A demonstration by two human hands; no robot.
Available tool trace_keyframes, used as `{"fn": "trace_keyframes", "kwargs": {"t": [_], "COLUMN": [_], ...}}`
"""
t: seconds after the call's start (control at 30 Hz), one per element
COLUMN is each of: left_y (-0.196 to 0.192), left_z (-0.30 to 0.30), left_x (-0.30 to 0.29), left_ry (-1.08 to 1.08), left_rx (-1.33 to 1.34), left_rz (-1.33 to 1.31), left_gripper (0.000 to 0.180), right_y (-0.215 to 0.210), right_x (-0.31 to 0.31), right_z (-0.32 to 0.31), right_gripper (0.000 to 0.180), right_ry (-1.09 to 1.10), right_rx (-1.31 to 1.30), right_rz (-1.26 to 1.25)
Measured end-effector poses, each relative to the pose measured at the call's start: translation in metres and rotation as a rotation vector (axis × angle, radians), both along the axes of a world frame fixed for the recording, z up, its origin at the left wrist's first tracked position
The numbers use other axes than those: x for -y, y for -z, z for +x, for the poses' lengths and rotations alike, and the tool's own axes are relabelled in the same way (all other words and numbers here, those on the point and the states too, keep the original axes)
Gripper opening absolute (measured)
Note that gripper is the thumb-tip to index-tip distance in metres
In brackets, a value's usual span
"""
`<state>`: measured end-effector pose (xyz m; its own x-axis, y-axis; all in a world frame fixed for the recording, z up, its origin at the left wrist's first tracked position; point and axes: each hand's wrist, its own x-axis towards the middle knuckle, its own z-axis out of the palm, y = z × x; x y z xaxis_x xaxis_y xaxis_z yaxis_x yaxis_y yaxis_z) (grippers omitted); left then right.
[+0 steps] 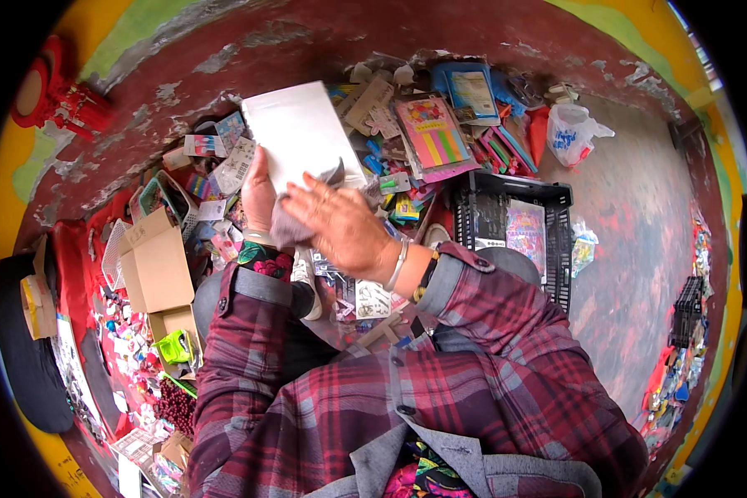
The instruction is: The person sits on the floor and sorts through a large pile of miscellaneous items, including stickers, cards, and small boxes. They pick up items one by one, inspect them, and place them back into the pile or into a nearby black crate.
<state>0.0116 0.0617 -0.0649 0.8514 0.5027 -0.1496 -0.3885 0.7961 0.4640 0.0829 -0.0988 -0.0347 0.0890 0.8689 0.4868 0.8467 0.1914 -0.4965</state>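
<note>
A flat white rectangular pad or book (295, 124) is held up in front of me. My left hand (258, 192) grips its lower left edge, with the thumb along the side. Over its lower right part lies my right hand (340, 224), pressing a greyish-brown cloth (290, 224) against the white surface. The cloth bunches out below the palm, and a darker tip of it shows above the fingers. What is under the right palm is hidden.
A black plastic crate (560, 195) with packets stands right of my knees. Packaged stationery (436, 137) is heaped along the wall. An opened cardboard box (162, 261) and a white basket (183, 203) are at left. A white plastic bag (574, 133) sits at far right.
</note>
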Motion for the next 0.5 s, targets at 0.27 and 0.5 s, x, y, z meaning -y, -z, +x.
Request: {"fn": "trace_keyframes", "kwargs": {"t": [0.27,0.5], "left_y": [-0.028,-0.028], "left_z": [-0.011,-0.004], "left_x": [-0.015,-0.005], "left_ry": [-0.31,-0.393], "left_rx": [0.025,-0.111], "left_rz": [0.05,-0.019], "left_gripper": [0.047,0.044], "right_y": [-0.015,-0.03], "right_x": [0.018,0.011], "right_z": [0.001,0.014], "right_gripper": [0.024,0.046], "right_ry": [-0.109,0.221], "right_rx": [-0.007,0.177], "right_rz": [0.189,0.027]}}
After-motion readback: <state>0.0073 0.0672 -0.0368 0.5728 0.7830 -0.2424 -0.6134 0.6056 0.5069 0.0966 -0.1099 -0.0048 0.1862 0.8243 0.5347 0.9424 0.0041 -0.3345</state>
